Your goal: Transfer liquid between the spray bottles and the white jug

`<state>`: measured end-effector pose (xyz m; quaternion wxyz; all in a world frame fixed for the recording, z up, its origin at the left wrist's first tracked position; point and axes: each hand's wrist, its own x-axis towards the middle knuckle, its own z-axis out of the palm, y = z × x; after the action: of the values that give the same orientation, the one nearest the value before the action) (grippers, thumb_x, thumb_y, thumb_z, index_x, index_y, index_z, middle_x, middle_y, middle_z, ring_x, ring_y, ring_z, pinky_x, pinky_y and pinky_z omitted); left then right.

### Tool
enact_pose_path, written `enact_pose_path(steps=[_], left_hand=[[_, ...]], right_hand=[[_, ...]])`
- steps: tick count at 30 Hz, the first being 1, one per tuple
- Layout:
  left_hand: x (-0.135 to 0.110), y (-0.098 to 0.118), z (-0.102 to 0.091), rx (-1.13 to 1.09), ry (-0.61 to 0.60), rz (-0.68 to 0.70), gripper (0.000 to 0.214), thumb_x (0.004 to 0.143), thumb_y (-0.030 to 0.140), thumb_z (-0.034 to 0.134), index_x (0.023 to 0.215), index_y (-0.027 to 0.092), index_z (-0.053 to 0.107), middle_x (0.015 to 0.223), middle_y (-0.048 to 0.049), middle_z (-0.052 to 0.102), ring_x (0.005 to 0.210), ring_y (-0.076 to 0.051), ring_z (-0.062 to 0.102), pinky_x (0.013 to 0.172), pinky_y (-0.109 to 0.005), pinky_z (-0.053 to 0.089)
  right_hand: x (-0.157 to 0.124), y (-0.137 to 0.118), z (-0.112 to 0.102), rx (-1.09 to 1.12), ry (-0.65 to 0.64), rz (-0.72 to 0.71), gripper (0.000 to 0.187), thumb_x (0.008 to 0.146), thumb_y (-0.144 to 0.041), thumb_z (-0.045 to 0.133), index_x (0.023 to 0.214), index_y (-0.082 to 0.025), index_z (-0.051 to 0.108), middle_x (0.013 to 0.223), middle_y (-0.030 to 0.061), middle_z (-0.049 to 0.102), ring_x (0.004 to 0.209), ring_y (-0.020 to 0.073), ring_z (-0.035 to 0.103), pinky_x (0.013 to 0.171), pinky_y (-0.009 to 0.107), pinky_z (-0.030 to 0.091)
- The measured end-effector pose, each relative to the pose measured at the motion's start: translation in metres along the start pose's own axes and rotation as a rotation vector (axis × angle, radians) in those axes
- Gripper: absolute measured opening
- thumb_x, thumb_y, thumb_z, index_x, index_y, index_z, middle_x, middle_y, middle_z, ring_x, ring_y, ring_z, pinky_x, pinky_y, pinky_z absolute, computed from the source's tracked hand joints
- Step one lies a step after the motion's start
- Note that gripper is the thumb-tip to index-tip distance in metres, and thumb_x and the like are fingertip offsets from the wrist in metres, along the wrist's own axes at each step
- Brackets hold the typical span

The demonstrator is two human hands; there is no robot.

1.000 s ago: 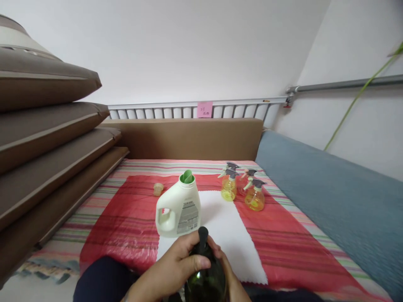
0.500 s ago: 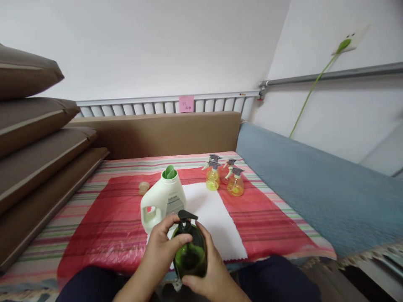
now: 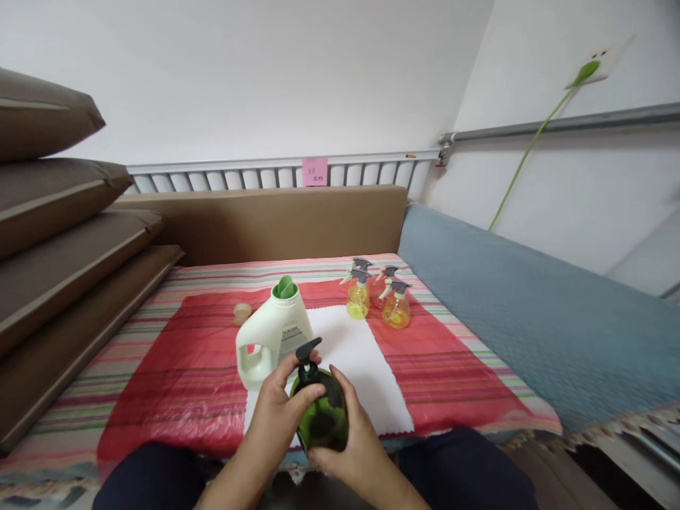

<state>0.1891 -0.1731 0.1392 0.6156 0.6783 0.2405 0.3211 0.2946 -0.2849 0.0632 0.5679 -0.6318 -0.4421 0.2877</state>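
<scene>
Green pump bottle (image 3: 325, 425) is held at the near edge of the white sheet (image 3: 380, 397), clasped low by the right hand (image 3: 358, 435), presumably for steadiness, and gripped near the pump head (image 3: 308, 349) by the left hand (image 3: 279, 404), presumably for control, with the pale jug (image 3: 273, 333) stood upright just beyond.

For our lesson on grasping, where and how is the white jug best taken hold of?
Probably by the looped handle, from the left: the white jug stands upright, handle to that side, while the held green pump bottle partly hides its lower right.
</scene>
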Motion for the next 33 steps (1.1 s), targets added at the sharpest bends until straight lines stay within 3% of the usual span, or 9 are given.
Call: enact_pose_path(steps=[4,10,15,20,24,26,29,31,33], left_hand=[[0.003,-0.003,-0.005,-0.066,-0.180,-0.009,0.030,0.075,0.028,0.064,0.104,0.021,0.066,0.107,-0.0067,0.067,0.105,-0.025,0.057,0.095,-0.037,0.041],[0.004,-0.006,-0.003,0.025,0.204,0.077,0.033,0.059,0.023,0.077,0.089,0.018,0.064,0.087,-0.0028,0.064,0.092,-0.023,0.058,0.087,-0.034,0.044],[0.001,0.007,-0.011,-0.078,-0.125,-0.016,0.032,0.074,0.030,0.064,0.105,0.019,0.064,0.106,-0.0069,0.066,0.103,-0.024,0.057,0.092,-0.036,0.043],[0.004,0.006,-0.009,0.061,0.144,-0.011,0.031,0.056,0.024,0.079,0.083,0.015,0.068,0.085,-0.0068,0.069,0.091,-0.027,0.061,0.087,-0.039,0.046],[0.003,0.003,-0.010,-0.002,-0.041,0.028,0.043,0.070,0.029,0.070,0.111,0.019,0.062,0.116,-0.0093,0.064,0.113,-0.027,0.054,0.100,-0.040,0.037],[0.004,0.002,-0.013,-0.030,-0.128,0.005,0.036,0.074,0.031,0.066,0.108,0.018,0.063,0.112,-0.0096,0.065,0.109,-0.026,0.056,0.096,-0.040,0.041],[0.006,0.002,-0.016,0.081,0.036,0.027,0.030,0.063,0.029,0.075,0.089,0.016,0.067,0.089,-0.0067,0.068,0.090,-0.025,0.061,0.086,-0.038,0.047],[0.007,0.003,-0.015,0.135,0.119,0.069,0.042,0.057,0.027,0.080,0.095,0.016,0.066,0.090,-0.0058,0.067,0.090,-0.025,0.060,0.088,-0.037,0.046],[0.007,0.004,-0.015,0.099,0.046,0.068,0.049,0.063,0.029,0.076,0.109,0.019,0.062,0.102,-0.0076,0.066,0.100,-0.025,0.059,0.091,-0.037,0.045]], right_hand=[[0.001,0.000,0.000,0.021,-0.024,-0.050,0.102,0.054,-0.009,0.072,0.139,-0.029,0.018,0.142,0.0082,0.037,0.126,0.0258,0.041,0.104,0.042,0.034],[0.006,-0.001,0.008,-0.140,0.066,-0.083,0.100,0.055,-0.013,0.073,0.138,-0.028,0.020,0.136,0.0089,0.042,0.123,0.0276,0.044,0.104,0.043,0.035],[0.006,-0.004,0.009,-0.140,0.007,-0.076,0.100,0.056,-0.014,0.073,0.139,-0.027,0.018,0.138,0.0099,0.040,0.125,0.0279,0.042,0.104,0.044,0.035],[0.006,-0.007,0.010,-0.130,0.021,-0.057,0.100,0.055,-0.012,0.073,0.139,-0.026,0.019,0.138,0.0100,0.041,0.125,0.0280,0.042,0.104,0.043,0.035],[0.007,-0.005,0.008,-0.107,0.027,-0.054,0.100,0.056,-0.013,0.073,0.139,-0.027,0.019,0.138,0.0091,0.041,0.125,0.0272,0.042,0.104,0.043,0.035],[0.006,-0.004,0.007,-0.102,0.016,-0.045,0.101,0.056,-0.013,0.074,0.139,-0.027,0.019,0.139,0.0089,0.041,0.125,0.0269,0.043,0.104,0.042,0.035],[0.005,-0.007,0.008,-0.118,0.007,-0.033,0.101,0.055,-0.011,0.073,0.138,-0.027,0.020,0.138,0.0090,0.041,0.125,0.0272,0.042,0.103,0.043,0.035],[0.005,-0.010,0.008,-0.129,0.013,-0.033,0.100,0.054,-0.010,0.073,0.138,-0.026,0.021,0.138,0.0095,0.041,0.125,0.0279,0.041,0.104,0.044,0.034],[0.006,-0.013,0.008,-0.128,0.015,-0.040,0.100,0.054,-0.010,0.073,0.138,-0.026,0.022,0.137,0.0097,0.042,0.125,0.0284,0.041,0.105,0.045,0.033]])
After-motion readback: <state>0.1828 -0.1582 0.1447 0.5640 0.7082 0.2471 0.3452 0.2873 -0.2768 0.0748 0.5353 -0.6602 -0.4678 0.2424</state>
